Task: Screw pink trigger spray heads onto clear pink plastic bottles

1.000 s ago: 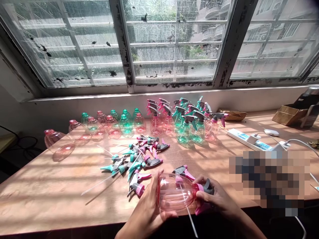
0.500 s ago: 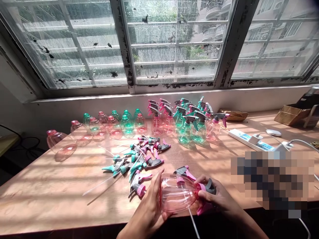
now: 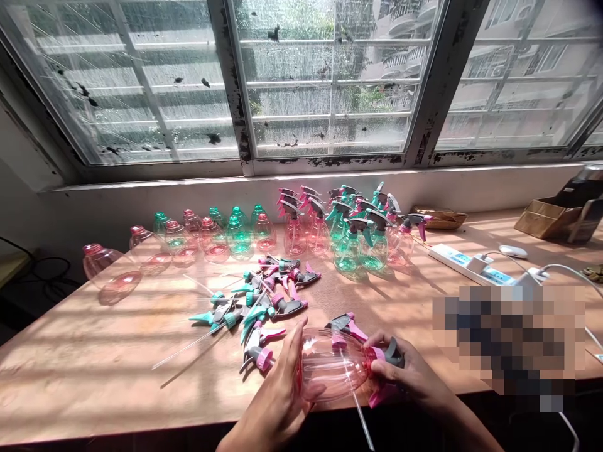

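Observation:
A clear pink spray bottle (image 3: 332,370) lies on its side in the air at the table's front edge. My left hand (image 3: 282,376) is wrapped round its base. At its neck, my right hand (image 3: 400,370) pinches the pink collar of a grey-and-pink spray head (image 3: 392,355), which sits on the bottle's mouth; how tightly it is screwed on I cannot tell. Behind the bottle lies another pink-and-grey spray head (image 3: 346,321), its clear tube seen through the bottle and sticking out below. Left of my left hand, a loose pink-and-grey spray head (image 3: 258,356) rests on the table.
Several loose spray heads (image 3: 264,292) are heaped mid-table, tubes pointing left. Headless pink and green bottles (image 3: 217,242) stand at the back left, and bottles with spray heads (image 3: 351,251) stand right of them. A power strip (image 3: 464,263) and blurred dark object (image 3: 504,342) lie right.
The view has shifted very slightly. Both hands keep the same hold on the bottle and spray head, with no other clear movement.

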Motion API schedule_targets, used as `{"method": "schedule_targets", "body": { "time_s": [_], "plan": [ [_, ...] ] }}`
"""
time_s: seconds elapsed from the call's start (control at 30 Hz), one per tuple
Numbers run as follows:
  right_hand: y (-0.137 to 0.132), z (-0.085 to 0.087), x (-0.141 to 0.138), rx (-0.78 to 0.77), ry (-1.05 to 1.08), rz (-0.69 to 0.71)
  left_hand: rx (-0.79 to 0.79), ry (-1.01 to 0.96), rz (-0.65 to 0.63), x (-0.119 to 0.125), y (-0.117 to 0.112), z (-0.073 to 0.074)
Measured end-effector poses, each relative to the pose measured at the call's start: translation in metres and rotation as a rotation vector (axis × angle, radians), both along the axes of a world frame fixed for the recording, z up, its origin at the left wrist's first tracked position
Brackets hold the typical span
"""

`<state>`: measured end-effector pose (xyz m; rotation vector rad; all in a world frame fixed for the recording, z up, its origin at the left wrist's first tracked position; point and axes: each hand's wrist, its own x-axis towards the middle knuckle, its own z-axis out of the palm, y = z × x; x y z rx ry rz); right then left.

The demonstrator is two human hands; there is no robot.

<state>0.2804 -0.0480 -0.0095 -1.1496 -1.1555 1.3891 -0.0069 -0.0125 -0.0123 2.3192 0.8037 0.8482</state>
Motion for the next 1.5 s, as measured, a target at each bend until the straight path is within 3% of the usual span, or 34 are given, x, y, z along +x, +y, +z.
{"method": "schedule_targets", "body": {
  "time_s": [0.23, 0.53, 0.8, 1.17, 1.5],
  "plan": [
    [0.000, 0.000, -0.001, 0.010, 0.015, -0.007, -0.094, -0.028, -0.026, 0.000, -0.002, 0.008],
    [0.002, -0.011, 0.001, -0.027, 0.070, 0.034, -0.042, -0.015, -0.017, -0.001, 0.001, -0.003],
    [0.003, -0.011, 0.001, 0.006, 0.080, 0.039, -0.096, -0.004, 0.010, 0.000, 0.000, 0.001],
    [0.002, -0.016, 0.003, -0.004, 0.109, 0.072, -0.009, 0.006, 0.003, -0.003, 0.000, -0.006],
    [0.003, -0.014, 0.002, -0.003, 0.143, 0.088, -0.098, -0.055, -0.017, -0.001, -0.001, 0.001]
  ]
}}
